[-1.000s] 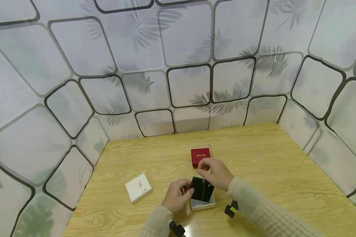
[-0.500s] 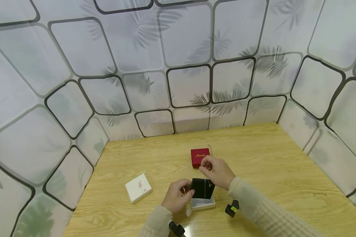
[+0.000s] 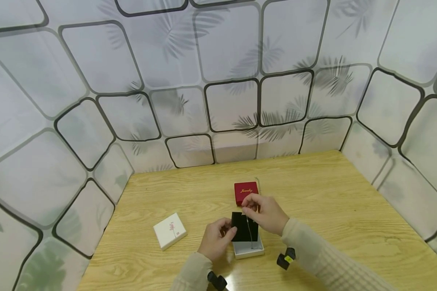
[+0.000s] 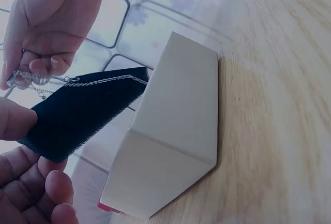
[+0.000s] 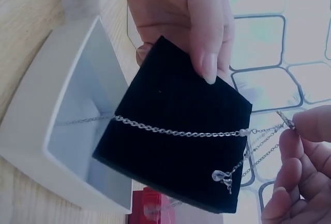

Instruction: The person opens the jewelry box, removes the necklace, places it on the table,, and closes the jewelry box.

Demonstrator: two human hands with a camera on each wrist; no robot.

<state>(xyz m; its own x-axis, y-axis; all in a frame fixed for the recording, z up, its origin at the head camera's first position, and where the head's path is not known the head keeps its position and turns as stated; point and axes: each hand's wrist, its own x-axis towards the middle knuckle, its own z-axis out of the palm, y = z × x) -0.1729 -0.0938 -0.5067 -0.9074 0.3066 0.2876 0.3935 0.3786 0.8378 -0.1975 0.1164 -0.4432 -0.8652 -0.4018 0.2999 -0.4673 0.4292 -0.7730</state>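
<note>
Backdrop (image 3: 233,48): pale surround printed with rounded outlines, some dark, and grey fern fronds, spanning 9 through 12 to 3 o'clock.
Table (image 3: 313,194): light wood grain. Clock directions here are read in the head view from the open white box (image 3: 249,255) near the person's side.
Cream sleeves (image 3: 324,254): one enters from 7 o'clock, the other from 4 o'clock.
Right hand (image 3: 266,212): at 1 o'clock, fingers narrowed, pinching the upper end of the silver chain (image 5: 181,133) between thumb and fingertips.
Left hand (image 3: 215,238): between 9 and 10 o'clock, thumb on the front and fingers behind, holding the black pad (image 3: 240,230) by its edge.
White lid (image 3: 170,231): between 9 and 10 o'clock, beyond the left hand, flat on the table, a pink flower drawn on top.
Open white box: at the clock's centre, its pale inside showing.
Black pad: just toward 12 o'clock, tilted above the box; whether they touch cannot be told.
Red box (image 3: 245,193): at 12 o'clock, past the pad, gold script on top; a second chain (image 3: 259,185) lies at its 2 o'clock side.
Silver chain: runs across the pad's face, over its lower edge, and into the white box.
Clear drop (image 5: 220,175): hangs against the pad near the right hand.
</note>
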